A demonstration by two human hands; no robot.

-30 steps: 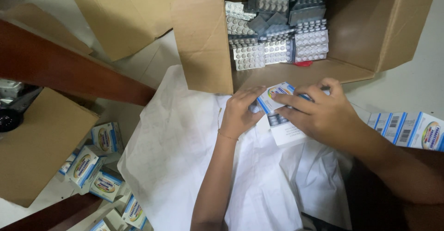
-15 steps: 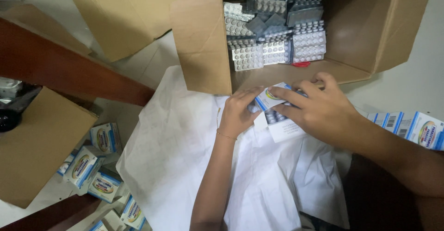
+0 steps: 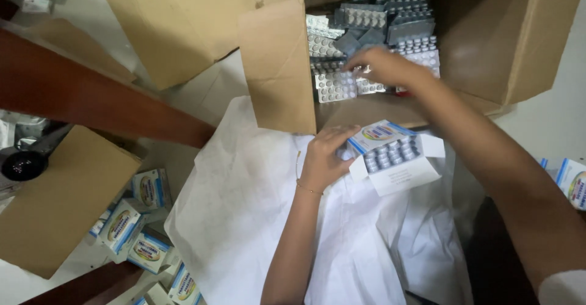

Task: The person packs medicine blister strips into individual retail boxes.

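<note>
Head view shows the left hand [image 3: 323,158] at frame centre, fingers closed on a small open carton [image 3: 394,155] of blister strips over white cloth [image 3: 244,219]. Upper right, the right hand [image 3: 384,67] reaches among blister packs [image 3: 332,85] inside the cardboard box [image 3: 278,67]; its grip cannot be told.

Both forearms were bare, no sleeves reaching the wrists. The left hand [image 3: 322,158] wore a thin gold-coloured bracelet [image 3: 308,189] just below the wrist, a fine chain and nothing more. The right hand [image 3: 383,67] carried no ring or band that I could see. At the lower right corner a bit of white sleeve [image 3: 561,290] showed on the right arm.
</note>
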